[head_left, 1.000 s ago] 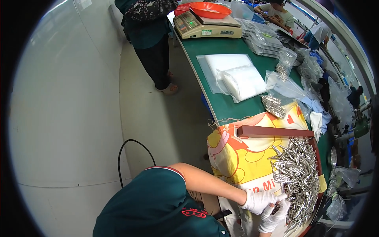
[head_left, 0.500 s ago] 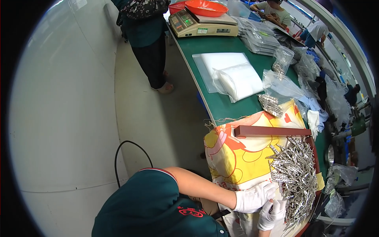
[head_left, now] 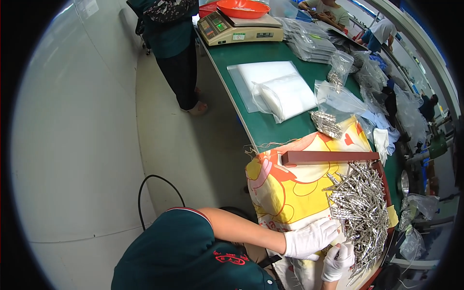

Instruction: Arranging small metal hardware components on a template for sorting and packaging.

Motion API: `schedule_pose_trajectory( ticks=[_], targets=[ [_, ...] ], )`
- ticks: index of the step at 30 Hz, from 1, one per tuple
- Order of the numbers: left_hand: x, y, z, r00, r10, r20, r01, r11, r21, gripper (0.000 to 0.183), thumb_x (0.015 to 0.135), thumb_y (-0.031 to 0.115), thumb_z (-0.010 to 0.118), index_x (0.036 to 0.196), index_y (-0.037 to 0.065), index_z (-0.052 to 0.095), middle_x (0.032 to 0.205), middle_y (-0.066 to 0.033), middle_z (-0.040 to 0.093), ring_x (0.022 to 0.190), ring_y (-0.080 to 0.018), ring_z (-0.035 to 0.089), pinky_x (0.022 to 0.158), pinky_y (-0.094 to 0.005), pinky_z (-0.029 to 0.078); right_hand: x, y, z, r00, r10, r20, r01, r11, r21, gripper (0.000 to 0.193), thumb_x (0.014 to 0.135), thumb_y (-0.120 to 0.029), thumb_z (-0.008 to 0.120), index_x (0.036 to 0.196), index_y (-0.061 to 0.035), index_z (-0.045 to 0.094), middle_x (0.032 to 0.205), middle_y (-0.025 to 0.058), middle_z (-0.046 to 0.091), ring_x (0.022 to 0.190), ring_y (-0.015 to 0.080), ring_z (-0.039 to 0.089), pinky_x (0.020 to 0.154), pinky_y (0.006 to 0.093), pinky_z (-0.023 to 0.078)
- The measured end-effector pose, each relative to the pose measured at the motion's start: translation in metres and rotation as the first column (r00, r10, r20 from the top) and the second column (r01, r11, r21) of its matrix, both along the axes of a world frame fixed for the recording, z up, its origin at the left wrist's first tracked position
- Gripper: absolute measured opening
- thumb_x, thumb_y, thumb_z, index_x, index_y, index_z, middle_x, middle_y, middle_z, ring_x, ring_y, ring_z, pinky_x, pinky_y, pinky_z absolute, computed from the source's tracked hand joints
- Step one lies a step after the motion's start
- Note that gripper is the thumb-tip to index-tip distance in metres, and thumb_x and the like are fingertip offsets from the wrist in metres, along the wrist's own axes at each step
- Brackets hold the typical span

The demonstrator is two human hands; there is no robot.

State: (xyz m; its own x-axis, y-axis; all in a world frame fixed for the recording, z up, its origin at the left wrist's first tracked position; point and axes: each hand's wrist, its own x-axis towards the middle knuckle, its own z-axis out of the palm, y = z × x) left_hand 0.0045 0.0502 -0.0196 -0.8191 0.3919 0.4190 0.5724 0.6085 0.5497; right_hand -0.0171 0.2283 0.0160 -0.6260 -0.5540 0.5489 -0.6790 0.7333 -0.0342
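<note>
A heap of slim, shiny metal pieces [head_left: 361, 212], pointed like small bits, lies on a patterned yellow, red and white cloth [head_left: 290, 203]. My left hand [head_left: 311, 238], in a white glove, rests at the heap's left edge with its fingers stretched out over the cloth. Just below and to the right, my right hand [head_left: 339, 260], gloved too, has its fingers curled in beside the lower part of the heap. Whatever those curled fingers may hold is hidden.
Dark red bars [head_left: 328, 157] border the heap at its far and right sides. Beyond lie a bag of metal pieces [head_left: 326, 124], white plastic bags [head_left: 275, 89] and a scale [head_left: 241, 30] bearing an orange bowl [head_left: 242, 8]. A person [head_left: 176, 53] stands left of the green table [head_left: 241, 116].
My right hand has shifted slightly right, with its fingers curled. My left fingers have straightened and spread a little along the heap's edge. The whole view has shifted slightly.
</note>
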Motion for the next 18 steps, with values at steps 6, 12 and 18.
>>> schedule_pose_trajectory(
  ticks=[6, 12, 18],
  targets=[
    [-0.006, 0.003, 0.017, 0.985, -0.157, 0.073, 0.129, 0.946, 0.298, 0.086, 0.060, 0.017, 0.078, 0.135, -0.003, 0.040, 0.118, -0.0212, 0.054, 0.114, -0.0350, 0.053, 0.097, -0.0398, 0.043, 0.008, 0.001, 0.017, 0.999, 0.027, 0.032, -0.025, 0.998, -0.054, 0.009, 0.080, -0.003, 0.059, 0.077, -0.0075, 0.052, 0.065, 0.0106, 0.048, 0.053, 0.0306, 0.047, 0.049, 0.0424, 0.036],
    [-0.046, 0.031, 0.001, 0.455, -0.861, 0.226, 0.294, 0.385, 0.875, 0.033, 0.066, -0.006, 0.064, 0.097, 0.006, 0.059, 0.085, -0.0013, 0.059, 0.083, -0.0120, 0.056, 0.073, -0.0262, 0.049, -0.005, -0.025, 0.054, 0.971, 0.114, 0.210, -0.078, 0.982, -0.173, 0.006, 0.078, 0.001, 0.059, 0.080, -0.0037, 0.057, 0.068, 0.0108, 0.053, 0.058, 0.0278, 0.054, 0.054, 0.0376, 0.043],
    [-0.072, 0.021, 0.051, -0.001, -0.756, 0.655, -0.011, 0.655, 0.756, 0.016, 0.078, 0.002, 0.069, 0.084, 0.008, 0.056, 0.067, 0.0018, 0.054, 0.051, -0.0069, 0.052, 0.044, -0.0207, 0.036, -0.039, -0.011, 0.057, 0.856, 0.065, 0.514, 0.150, 0.919, -0.365, 0.010, 0.079, -0.002, 0.063, 0.070, -0.0004, 0.059, 0.061, 0.0094, 0.053, 0.052, 0.0211, 0.052, 0.051, 0.0329, 0.040]
  ],
)
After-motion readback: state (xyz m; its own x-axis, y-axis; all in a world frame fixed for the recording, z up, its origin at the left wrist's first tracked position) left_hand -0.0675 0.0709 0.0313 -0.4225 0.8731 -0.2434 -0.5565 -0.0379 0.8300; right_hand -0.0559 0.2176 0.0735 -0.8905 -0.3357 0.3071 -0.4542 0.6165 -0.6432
